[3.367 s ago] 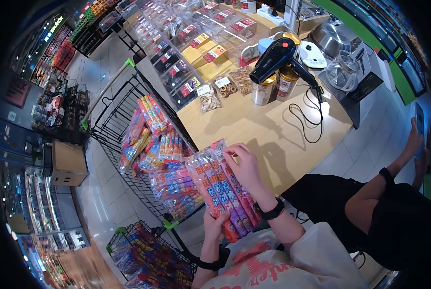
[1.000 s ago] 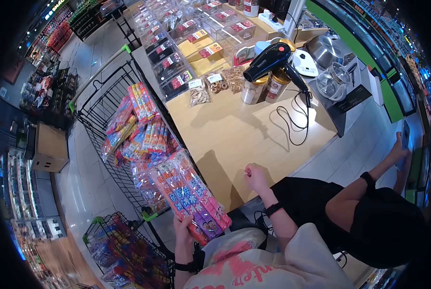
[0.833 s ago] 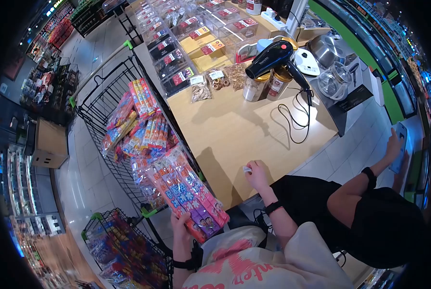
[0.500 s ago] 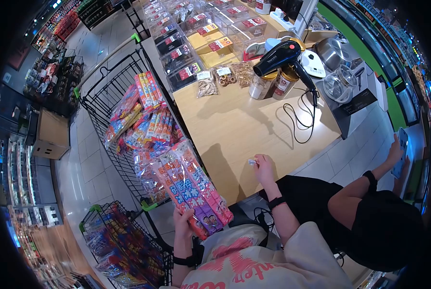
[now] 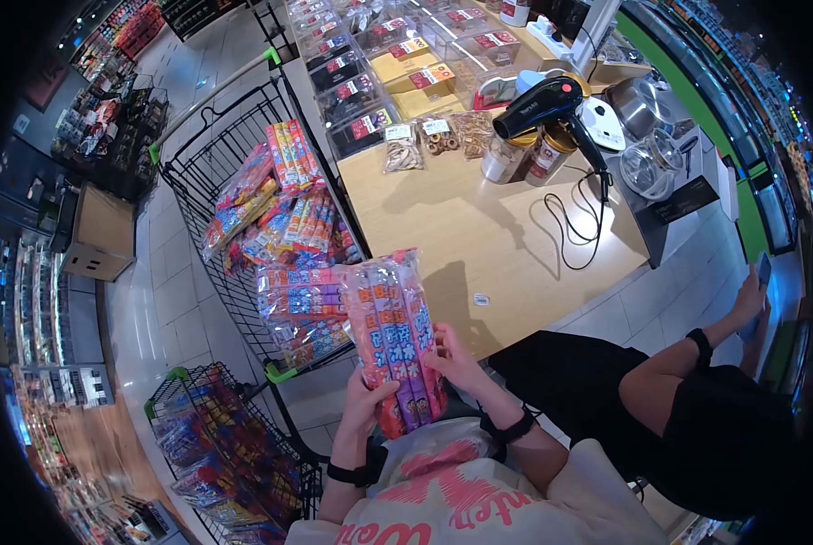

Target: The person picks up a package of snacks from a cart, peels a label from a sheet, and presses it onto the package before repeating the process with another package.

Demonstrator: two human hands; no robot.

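1. Since the earlier frames, your right hand has come back from above the table to the snack pack, and the small white slip it pinched now lies flat near the table's front edge.
2. Your snack pack is clear, shiny, crinkled plastic around long, slim sticks printed orange, blue, pink and purple; you have it in front of your chest, beside the table's left edge, its top leaning toward the shopping cart.
3. Your left hand is closed on the lower left side, thumb across the front.
4. Your right fingers are bent and closed on the right side, a little higher up.
5. Both your forearms reach up from below and angle inward, elbows bent, a black band at each wrist.
6. Beside you, the black wire cart holds a loose heap of glossy packs.
7. Toward the table's far right corner, a smooth black hair dryer rests over round, gold-lidded jars, its cord looped on the pale wood.
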